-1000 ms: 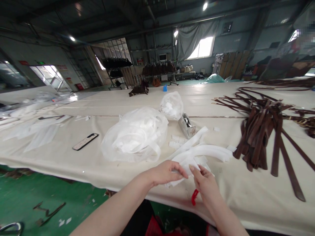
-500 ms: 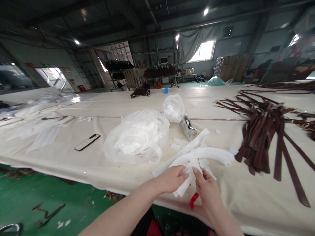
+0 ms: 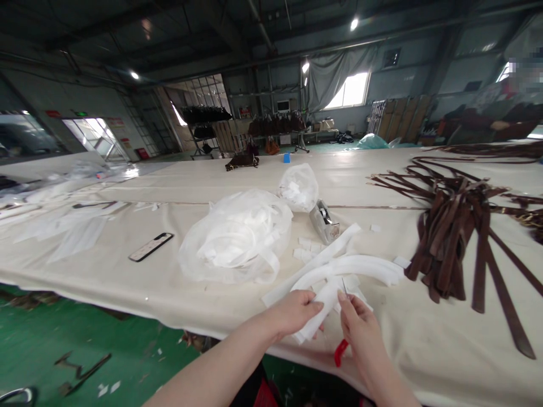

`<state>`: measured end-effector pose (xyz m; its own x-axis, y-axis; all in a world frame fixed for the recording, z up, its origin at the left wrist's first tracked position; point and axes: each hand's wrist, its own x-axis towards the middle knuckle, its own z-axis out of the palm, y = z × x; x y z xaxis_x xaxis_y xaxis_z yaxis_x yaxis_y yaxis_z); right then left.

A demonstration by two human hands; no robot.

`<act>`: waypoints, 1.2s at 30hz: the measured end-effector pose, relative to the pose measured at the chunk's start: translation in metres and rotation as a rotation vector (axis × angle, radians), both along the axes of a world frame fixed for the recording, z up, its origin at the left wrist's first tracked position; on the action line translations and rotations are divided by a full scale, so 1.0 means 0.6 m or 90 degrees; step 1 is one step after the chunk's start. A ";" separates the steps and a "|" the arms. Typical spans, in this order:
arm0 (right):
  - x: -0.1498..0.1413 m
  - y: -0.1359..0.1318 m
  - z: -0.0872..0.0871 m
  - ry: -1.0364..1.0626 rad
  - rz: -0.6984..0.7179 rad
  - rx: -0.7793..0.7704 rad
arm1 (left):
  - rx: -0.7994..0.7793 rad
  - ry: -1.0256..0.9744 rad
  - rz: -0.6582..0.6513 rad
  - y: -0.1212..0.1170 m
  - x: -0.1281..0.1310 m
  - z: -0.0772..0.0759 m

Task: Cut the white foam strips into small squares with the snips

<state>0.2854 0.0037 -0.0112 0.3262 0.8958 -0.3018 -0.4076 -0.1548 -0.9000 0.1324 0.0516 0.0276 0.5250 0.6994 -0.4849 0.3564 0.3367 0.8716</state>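
My left hand [image 3: 297,312] is closed on a white strip [image 3: 324,302] of thin, soft-looking material, thumb on top. The strip slants across the table's front edge area, its lower end below my fingers. In my right hand [image 3: 357,316] is a pair of red-handled scissors [image 3: 340,351]; the handle sticks out under the palm and a thin metal tip shows above the thumb, beside the strip. Most of the scissors is hidden by the fingers. Just beyond my hands lie curved white strips [image 3: 365,265] and small white pieces [image 3: 307,249].
Behind the strips stands a tape dispenser [image 3: 326,221]. Clear plastic bags, one large [image 3: 237,237] and one small [image 3: 299,186], hold white material. A phone [image 3: 151,247] lies left. Brown leather straps [image 3: 453,237] are heaped right on the cream-covered table [image 3: 106,282].
My left hand has shifted its hold on the white strip, which now lies more lengthwise under the thumb. The right hand has moved slightly right, and the metal tip now shows.
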 end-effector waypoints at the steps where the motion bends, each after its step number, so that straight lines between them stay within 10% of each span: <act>1: 0.003 -0.005 -0.001 -0.009 0.022 -0.023 | -0.013 -0.011 0.034 0.002 -0.002 0.001; 12: -0.003 -0.031 -0.001 0.073 0.255 -0.096 | -0.026 -0.051 0.068 0.018 -0.021 0.018; 36: 0.002 -0.026 -0.012 0.148 0.297 -0.082 | 0.041 -0.045 0.015 0.029 -0.036 0.008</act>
<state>0.2868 -0.0122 -0.0181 -0.1865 0.8808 -0.4353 -0.4555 -0.4701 -0.7560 0.1106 0.0692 0.0321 0.5387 0.7406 -0.4016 0.2863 0.2874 0.9140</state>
